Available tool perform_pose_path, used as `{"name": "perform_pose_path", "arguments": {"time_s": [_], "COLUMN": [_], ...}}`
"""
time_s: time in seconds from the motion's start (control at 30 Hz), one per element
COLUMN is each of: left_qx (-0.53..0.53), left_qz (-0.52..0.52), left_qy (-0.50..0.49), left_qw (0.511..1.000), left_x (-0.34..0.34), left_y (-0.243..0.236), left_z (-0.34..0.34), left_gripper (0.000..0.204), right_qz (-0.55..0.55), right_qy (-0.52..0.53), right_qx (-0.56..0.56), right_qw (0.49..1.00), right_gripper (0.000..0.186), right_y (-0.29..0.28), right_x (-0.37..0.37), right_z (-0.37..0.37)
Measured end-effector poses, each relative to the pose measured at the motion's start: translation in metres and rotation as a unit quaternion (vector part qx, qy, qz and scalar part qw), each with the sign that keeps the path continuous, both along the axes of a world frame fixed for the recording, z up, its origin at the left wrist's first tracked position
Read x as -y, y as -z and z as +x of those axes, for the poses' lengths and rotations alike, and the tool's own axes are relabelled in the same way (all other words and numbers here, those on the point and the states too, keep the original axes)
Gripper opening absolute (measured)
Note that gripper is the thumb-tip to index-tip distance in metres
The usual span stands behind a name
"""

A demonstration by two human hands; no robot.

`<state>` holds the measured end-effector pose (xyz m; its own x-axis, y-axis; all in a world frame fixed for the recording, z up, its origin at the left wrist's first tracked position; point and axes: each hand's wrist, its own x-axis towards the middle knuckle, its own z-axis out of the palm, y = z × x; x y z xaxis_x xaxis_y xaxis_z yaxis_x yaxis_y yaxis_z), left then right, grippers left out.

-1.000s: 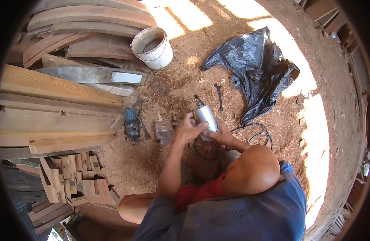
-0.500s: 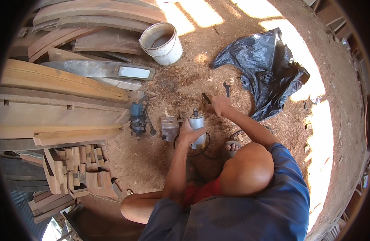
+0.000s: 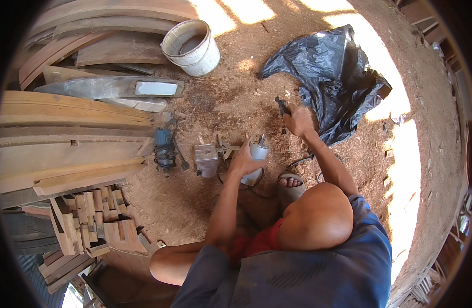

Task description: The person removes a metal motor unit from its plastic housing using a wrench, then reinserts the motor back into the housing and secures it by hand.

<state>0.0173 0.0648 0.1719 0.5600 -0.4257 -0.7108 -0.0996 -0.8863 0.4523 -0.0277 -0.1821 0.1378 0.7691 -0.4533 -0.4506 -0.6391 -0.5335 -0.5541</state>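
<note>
My left hand point(image 3: 242, 160) is wrapped round a silver, cylindrical power tool motor point(image 3: 258, 151), a router motor by its look, with a threaded collet end tilted up. A dark cord curls beneath it. Farther off to the right, my right hand point(image 3: 299, 121) is closed at a dark open-ended wrench point(image 3: 282, 106), whose head sticks out past the fingers. Another small dark piece point(image 3: 283, 131) shows just below that hand, too small to make out. Left of the motor stands a clear boxy router base point(image 3: 205, 160), with a metal fitting point(image 3: 225, 148) beside it.
A blue corded power tool point(image 3: 164, 147) lies by stacked timber point(image 3: 74, 146). A white bucket point(image 3: 201, 58) stands at the far left of centre. Crumpled black plastic point(image 3: 331, 77) spreads at the far right. Wood offcuts point(image 3: 95, 215) are piled at the near left. Sawdust covers the floor.
My right hand has moved away from the motor to the right and reached the wrench that lay on the floor. My left hand still holds the motor, now tilted more. The view has shifted slightly.
</note>
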Motion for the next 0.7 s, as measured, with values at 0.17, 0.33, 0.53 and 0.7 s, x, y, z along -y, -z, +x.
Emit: {"name": "perform_pose_path", "arguments": {"time_s": [0.17,0.33,0.53,0.7], "left_qx": [-0.012,-0.015,0.055,0.082], "left_qz": [0.046,0.087,0.113,0.05], "left_qy": [0.074,0.14,0.195,0.201], "left_qw": [0.996,0.986,0.973,0.975], "left_x": [0.042,0.052,0.049,0.047], "left_y": [0.011,0.024,0.057,0.038], "left_z": [0.003,-0.005,-0.022,-0.022], "left_gripper": [0.11,0.108,0.108,0.098], "right_qz": [0.001,0.225,0.177,0.099], "right_qy": [0.087,0.163,0.046,-0.035], "right_qx": [0.16,0.223,0.199,0.165], "right_qw": [0.983,0.935,0.963,0.981], "right_gripper": [0.024,0.011,0.022,0.018], "right_y": [-0.004,-0.032,-0.04,-0.047], "right_x": [0.042,0.026,0.007,-0.004], "right_z": [-0.062,-0.093,-0.1,-0.075]}}
